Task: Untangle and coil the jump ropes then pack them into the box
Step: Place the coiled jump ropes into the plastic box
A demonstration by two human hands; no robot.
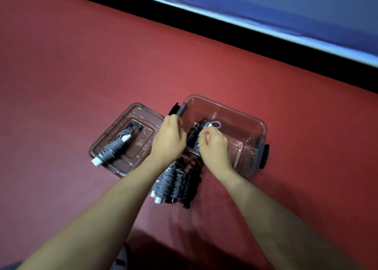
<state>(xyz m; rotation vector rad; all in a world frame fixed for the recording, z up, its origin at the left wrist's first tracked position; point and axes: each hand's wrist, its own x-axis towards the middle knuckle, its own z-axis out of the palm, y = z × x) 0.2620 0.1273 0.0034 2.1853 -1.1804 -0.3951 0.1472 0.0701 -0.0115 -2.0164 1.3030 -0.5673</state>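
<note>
— Reaching into the clear plastic box (253, 124), both hands are busy over its near-left corner. Where exactly is each one?

— The left hand (168, 139) is curled round a dark jump-rope handle (181, 108) that sticks up over the box's left rim. The right hand (213, 147) pinches a grey coiled rope (212, 125) just inside the box, with a small loop of cord showing above its fingers.

— Anything already packed?

— A black coiled rope (193, 133) lies in the box between the two hands, touching the grey one.

— And the rest of the ropes?

— Three coiled bundles lie on the red floor (81, 65) just outside the box's near wall, partly under the forearms: a grey rope with white handles (163, 184), a thinner grey bundle (177, 183) beside it, and a black bundle (191, 185) on the right. Another grey rope with white handle ends (111, 150) rests on the box's clear lid (143, 111), which lies flat to the left of the box.

— The box latches?

— Dark clips show, one at the right end (264, 156).
</note>
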